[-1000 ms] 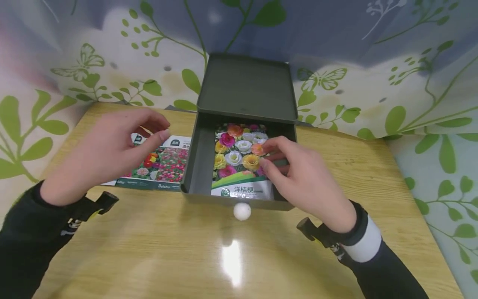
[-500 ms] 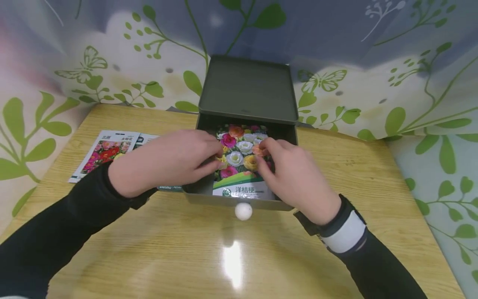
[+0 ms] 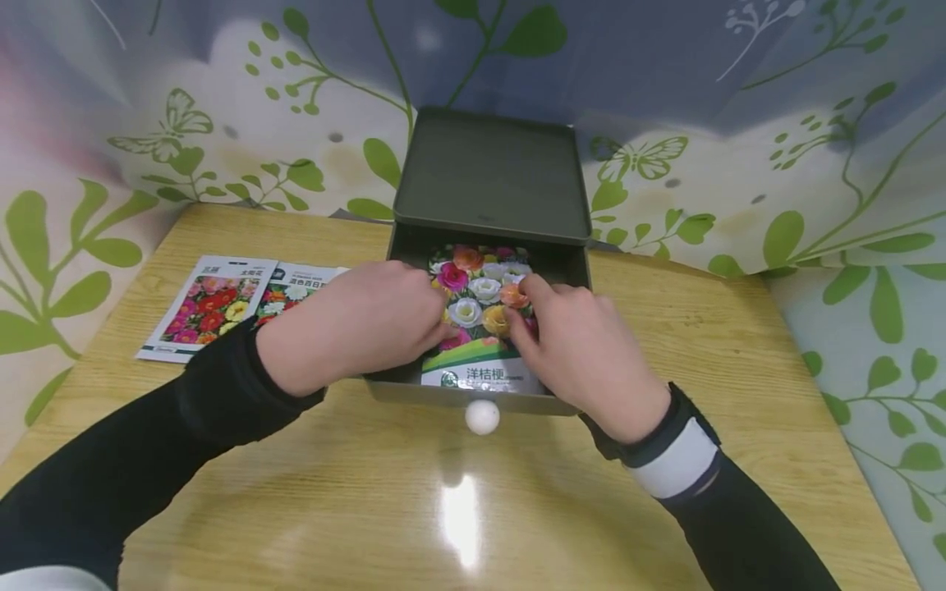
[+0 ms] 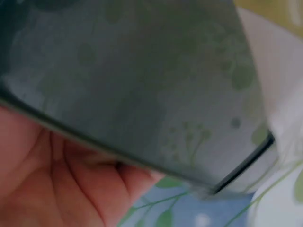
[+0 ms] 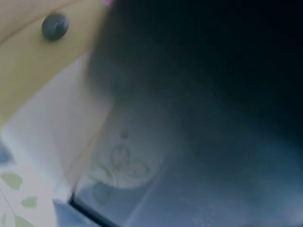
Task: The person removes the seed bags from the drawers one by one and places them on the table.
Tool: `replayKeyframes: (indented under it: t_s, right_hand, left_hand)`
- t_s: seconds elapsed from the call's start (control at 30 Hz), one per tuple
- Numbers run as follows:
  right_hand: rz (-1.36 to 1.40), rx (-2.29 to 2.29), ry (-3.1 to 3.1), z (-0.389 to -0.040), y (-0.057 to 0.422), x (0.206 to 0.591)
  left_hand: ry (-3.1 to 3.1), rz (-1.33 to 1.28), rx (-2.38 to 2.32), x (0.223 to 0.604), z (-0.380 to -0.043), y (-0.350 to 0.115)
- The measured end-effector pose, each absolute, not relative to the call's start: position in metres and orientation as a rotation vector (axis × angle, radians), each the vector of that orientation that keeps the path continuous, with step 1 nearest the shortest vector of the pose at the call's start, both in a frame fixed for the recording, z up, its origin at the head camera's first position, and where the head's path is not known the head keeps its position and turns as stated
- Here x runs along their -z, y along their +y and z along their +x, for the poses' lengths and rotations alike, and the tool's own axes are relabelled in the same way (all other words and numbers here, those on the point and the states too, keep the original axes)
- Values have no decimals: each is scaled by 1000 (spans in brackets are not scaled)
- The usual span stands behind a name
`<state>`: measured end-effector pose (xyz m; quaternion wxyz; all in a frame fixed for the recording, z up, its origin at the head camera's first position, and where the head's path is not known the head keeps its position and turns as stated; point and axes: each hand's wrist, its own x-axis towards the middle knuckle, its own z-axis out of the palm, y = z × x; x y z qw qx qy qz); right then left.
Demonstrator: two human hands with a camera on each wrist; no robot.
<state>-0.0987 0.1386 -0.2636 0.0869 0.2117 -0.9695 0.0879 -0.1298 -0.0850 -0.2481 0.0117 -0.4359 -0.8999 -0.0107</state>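
A seed packet with flower pictures (image 3: 479, 312) lies in a dark, open box (image 3: 473, 402). Over the box's left side, my left hand (image 3: 362, 324) has its fingers curled, thumb at the packet's left edge. My right hand (image 3: 591, 345) reaches in from the right, its thumb and index finger bent at the packet's right side. Both hands pinch at these edges, though the lower fingertips are hidden. In the left wrist view, my left hand (image 4: 71, 175) shows past the box rim (image 4: 94, 146); the right wrist view is mostly dark box.
The raised box lid (image 3: 491, 176) stands near the patterned backdrop (image 3: 650, 197). Left of the box lie two more seed packets, a white-topped one (image 3: 210, 308) and another (image 3: 291, 283) partly under my left arm. A white round knob (image 3: 483, 417) sits at the box's front.
My left hand has moved right from above the loose packets to the left edge of the packet in the box, its fingers curling further. My right hand has stayed nearly in place.
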Motion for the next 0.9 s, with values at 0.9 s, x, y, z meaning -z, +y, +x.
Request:
replayKeyframes:
  t_s: [0.9]
  right_hand:
    - [909,-372,-2797,-102,144,267]
  left_hand:
    - [-2862,-1419,388,251,-132,-84]
